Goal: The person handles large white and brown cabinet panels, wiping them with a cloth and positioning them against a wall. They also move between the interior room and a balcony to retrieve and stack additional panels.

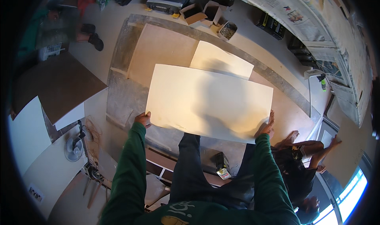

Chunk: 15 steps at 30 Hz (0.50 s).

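A white rectangular panel (178,94) is held between my two hands, tilted in front of my legs. My left hand (143,119) is closed on its lower left corner, thumb over the face. On the right edge near the bottom, my right hand (267,127) grips the panel with its fingers stretched along the side; the rest is hidden behind it. Beyond its top edge a second white panel (221,58) lies on a large tan board (162,45). A shadow falls across both white panels. Below the boards is a dusty grey work surface (122,90).
A person (293,157) sits at the right beside a door. Another person's foot (96,42) shows far left, near dark brown panels (67,86). A fan (74,148) stands at the left. Small cardboard boxes (194,14) and a tool case (169,0) sit at the back.
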Each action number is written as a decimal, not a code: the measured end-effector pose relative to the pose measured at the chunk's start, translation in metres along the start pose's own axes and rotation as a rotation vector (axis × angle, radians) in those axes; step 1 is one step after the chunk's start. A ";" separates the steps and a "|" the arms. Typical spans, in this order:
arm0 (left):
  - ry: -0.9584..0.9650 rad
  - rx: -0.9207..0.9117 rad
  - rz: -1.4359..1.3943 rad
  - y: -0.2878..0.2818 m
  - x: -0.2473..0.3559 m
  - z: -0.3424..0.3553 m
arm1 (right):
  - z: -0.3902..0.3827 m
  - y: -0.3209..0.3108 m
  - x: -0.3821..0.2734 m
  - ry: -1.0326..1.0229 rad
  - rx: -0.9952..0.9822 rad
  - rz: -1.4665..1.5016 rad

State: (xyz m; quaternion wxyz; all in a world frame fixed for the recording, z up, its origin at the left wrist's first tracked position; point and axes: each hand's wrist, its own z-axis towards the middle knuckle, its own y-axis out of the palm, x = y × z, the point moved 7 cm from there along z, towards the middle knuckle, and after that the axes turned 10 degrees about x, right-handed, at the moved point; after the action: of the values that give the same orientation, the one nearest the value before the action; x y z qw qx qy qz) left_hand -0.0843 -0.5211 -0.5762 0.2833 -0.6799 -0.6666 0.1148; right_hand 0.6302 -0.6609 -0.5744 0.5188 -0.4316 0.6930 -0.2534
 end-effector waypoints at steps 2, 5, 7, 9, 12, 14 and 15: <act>-0.103 -0.056 0.106 -0.005 -0.069 0.008 | 0.013 0.022 -0.046 0.000 -0.050 -0.056; -0.189 -0.144 0.182 0.024 -0.141 0.002 | 0.045 0.064 -0.110 -0.225 -0.074 -0.454; -0.254 -0.059 0.092 0.055 -0.160 -0.005 | 0.066 0.082 -0.117 -0.288 -0.021 -0.561; -0.312 0.153 -0.063 0.080 -0.161 0.000 | 0.081 0.091 -0.104 -0.179 0.067 -0.442; -0.115 0.173 -0.205 0.085 -0.141 0.043 | 0.079 0.104 -0.063 0.119 0.035 -0.211; 0.104 0.152 -0.144 0.095 -0.086 0.068 | 0.089 0.114 -0.026 0.186 0.034 0.050; 0.137 0.068 -0.001 0.112 -0.027 0.066 | 0.129 0.111 0.026 0.137 0.106 0.215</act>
State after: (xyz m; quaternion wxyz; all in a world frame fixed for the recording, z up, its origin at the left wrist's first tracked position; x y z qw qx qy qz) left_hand -0.0280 -0.5263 -0.6960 0.3513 -0.6758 -0.6416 0.0905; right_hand 0.7118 -0.6152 -0.7192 0.5163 -0.3085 0.7550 -0.2613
